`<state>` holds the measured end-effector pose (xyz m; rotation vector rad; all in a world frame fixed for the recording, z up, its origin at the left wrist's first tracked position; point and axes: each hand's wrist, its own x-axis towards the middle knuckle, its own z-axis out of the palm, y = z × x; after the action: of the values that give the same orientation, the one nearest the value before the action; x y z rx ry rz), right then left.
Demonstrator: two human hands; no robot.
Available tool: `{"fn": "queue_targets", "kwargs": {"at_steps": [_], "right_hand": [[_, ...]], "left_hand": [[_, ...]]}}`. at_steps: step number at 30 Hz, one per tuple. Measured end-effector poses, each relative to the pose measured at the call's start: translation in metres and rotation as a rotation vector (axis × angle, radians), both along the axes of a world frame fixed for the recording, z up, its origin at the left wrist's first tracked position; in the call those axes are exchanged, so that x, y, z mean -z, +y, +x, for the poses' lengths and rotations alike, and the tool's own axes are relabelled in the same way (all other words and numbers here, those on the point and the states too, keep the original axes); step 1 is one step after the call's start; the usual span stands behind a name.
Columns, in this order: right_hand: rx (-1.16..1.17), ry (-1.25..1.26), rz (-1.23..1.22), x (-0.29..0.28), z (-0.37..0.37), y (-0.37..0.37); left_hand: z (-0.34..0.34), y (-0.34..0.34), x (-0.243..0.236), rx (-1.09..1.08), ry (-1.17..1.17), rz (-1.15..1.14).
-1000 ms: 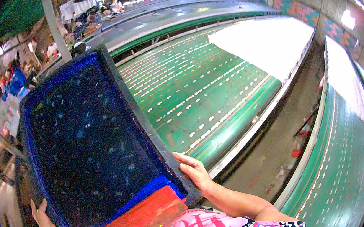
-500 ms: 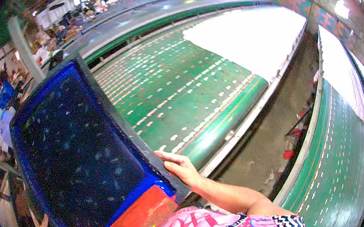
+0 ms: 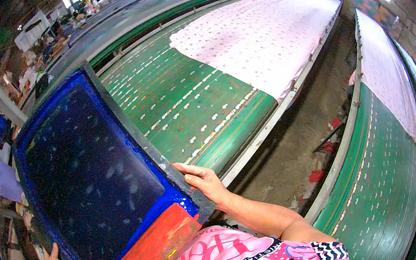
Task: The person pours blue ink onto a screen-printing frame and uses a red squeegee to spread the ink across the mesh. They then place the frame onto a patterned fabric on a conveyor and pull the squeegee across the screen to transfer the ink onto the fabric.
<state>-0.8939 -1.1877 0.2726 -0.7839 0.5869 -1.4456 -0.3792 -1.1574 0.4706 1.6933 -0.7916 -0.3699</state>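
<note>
A large screen printing frame [image 3: 92,172] is held up before me at a slant, its dark mesh speckled with pale marks. Bright blue ink lines its inner border, and the outer edge is dark grey. My right hand [image 3: 201,180] grips the long right edge near the close corner, fingers lying over the rim. On the opposite edge, low in the picture, a few fingertips of my left hand [image 3: 53,258] press against the frame; the rest of that hand is hidden. A red-orange flat board [image 3: 154,241], worn and ink-stained, lies across the frame's near end.
A long green printing table [image 3: 190,106] with rows of white marks stretches ahead, its far part covered by pale pink patterned fabric [image 3: 262,37]. Right of a narrow aisle [image 3: 288,156] stands another green table [image 3: 383,195] with similar fabric [image 3: 389,70]. Clutter fills the left side.
My view has shifted, so the tables and fabric sit lower and further left in the picture. Both hands keep their hold on the frame, which has tilted slightly.
</note>
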Motion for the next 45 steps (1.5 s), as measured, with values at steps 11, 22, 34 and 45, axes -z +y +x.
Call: {"fn": "queue_targets", "kwargs": {"at_steps": [11,22,34,45], "right_hand": [[0.084,0.169,0.092,-0.028,-0.101,-0.012],[-0.009,0.116,0.012,0.030,-0.279,-0.085],[-0.113,0.087,-0.027,0.042,-0.422,-0.158],[-0.183,0.113,0.024,0.042,-0.494,-0.188]], "left_hand": [[0.010,-0.072,0.111,0.207,0.117,-0.027],[-0.211,-0.061,0.094,0.127,0.221,-0.042],[-0.352,-0.072,0.089,-0.049,0.180,0.059],[-0.417,-0.151,0.155,0.013,0.265,-0.027]]}}
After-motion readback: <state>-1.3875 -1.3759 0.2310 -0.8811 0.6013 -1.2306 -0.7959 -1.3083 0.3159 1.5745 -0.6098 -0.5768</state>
